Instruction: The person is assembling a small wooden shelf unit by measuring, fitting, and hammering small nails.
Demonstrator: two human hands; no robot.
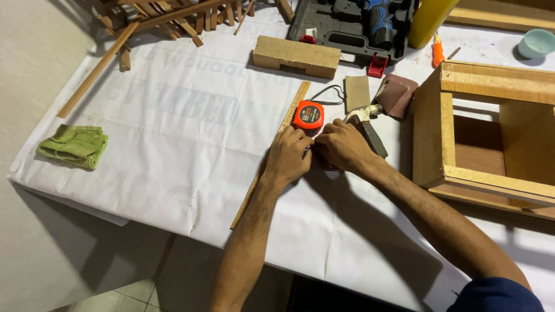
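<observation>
While both hands meet at frame centre, left hand [291,155] curls on the strip [272,153], running lower-left to upper-right; right hand's [342,147] grip is unclear; the tape measure [308,116] lies just above.

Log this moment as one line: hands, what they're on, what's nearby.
left hand: on thin wooden strip | right hand: beside it, grip unclear | orange tape measure: just beyond fingers | wooden box: right
</observation>
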